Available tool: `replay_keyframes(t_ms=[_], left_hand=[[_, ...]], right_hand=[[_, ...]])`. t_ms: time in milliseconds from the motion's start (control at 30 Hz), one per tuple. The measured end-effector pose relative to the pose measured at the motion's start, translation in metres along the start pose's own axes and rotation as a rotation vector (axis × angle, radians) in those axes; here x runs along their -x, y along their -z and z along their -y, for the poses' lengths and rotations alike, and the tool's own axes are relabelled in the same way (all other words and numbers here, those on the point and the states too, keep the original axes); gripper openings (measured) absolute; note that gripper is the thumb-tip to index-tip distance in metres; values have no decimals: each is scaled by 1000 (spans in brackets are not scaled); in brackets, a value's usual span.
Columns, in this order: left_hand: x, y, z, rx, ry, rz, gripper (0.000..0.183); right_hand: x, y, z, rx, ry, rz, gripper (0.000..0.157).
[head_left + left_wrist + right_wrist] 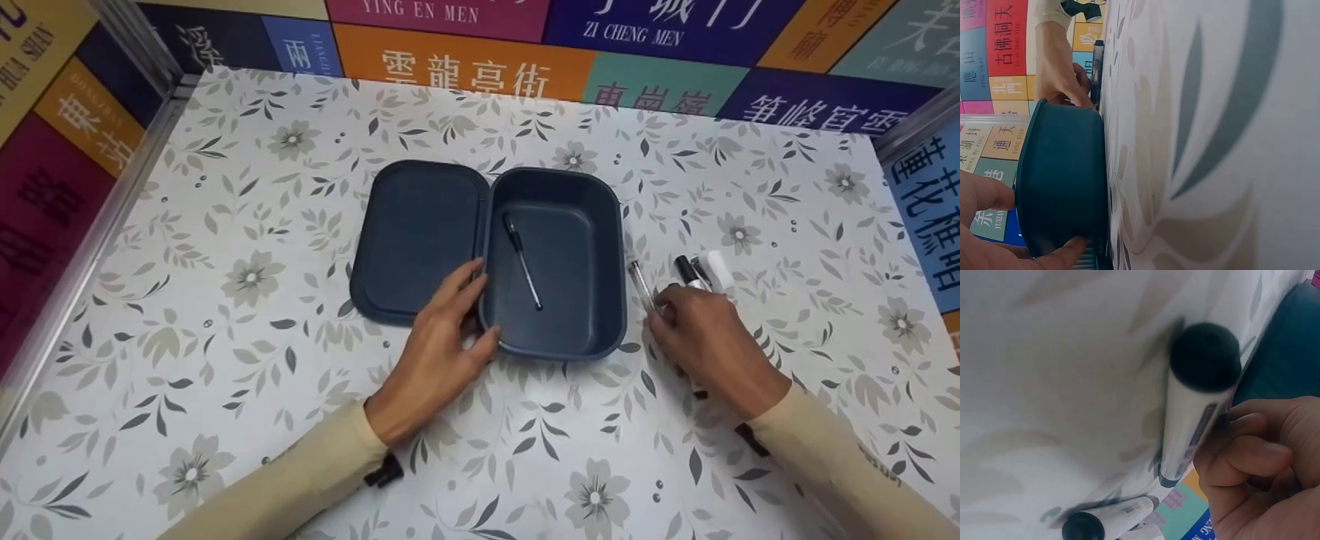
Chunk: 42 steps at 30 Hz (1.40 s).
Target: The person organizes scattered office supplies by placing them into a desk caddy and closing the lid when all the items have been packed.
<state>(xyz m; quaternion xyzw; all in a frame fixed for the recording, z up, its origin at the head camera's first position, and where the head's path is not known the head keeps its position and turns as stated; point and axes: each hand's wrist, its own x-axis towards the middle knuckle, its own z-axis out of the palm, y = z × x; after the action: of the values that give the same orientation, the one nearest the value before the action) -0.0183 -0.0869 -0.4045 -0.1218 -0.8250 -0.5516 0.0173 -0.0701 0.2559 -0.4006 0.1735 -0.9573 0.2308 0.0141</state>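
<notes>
A dark blue rectangular box [607, 330] sits without cover, and one pen [529, 274] lies inside it. My left hand [442, 341] touches the box's left side near the front corner, fingers and thumb spread; the left wrist view shows a fingertip [1075, 247] against its wall. To the right of the box, my right hand [709, 337] pinches a slim clear-barrelled pen [639, 279]; its lower part is hidden by the fingers. White markers with dark ends lie by this hand: one marker [1193, 410] is close beside the fingers, another marker [1123, 517] farther off.
A matching dark blue lid [420, 232] lies flat against the box's left side. Past the right hand are a black-ended marker [688, 270] and a white object [718, 270]. Flower-patterned covering [255, 360] spreads over the table, with colourful lettered panels [465, 67] behind.
</notes>
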Motion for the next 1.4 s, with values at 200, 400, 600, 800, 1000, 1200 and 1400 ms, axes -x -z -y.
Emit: replay_keyframes(t_ms=[200, 400, 600, 800, 1000, 1200, 1400], left_hand=[[-1, 0, 1, -17, -13, -3, 68], [0, 0, 1, -1, -14, -2, 68], [1, 0, 1, 11, 4, 4, 69], [1, 0, 0, 25, 11, 2, 69], [1, -1, 0, 40, 7, 4, 71], [3, 0, -1, 17, 11, 3, 70], [3, 1, -2, -25, 4, 5, 68]], right_hand=[[-4, 4, 2, 3, 20, -70, 10], [-6, 9, 4, -11, 15, -90, 9], [-10, 16, 9, -44, -4, -138, 13], [-13, 18, 12, -61, 14, -158, 14], [-11, 18, 13, -62, 15, -166, 15], [-13, 19, 16, -64, 26, -184, 14], [-15, 21, 21, -82, 39, -202, 13]])
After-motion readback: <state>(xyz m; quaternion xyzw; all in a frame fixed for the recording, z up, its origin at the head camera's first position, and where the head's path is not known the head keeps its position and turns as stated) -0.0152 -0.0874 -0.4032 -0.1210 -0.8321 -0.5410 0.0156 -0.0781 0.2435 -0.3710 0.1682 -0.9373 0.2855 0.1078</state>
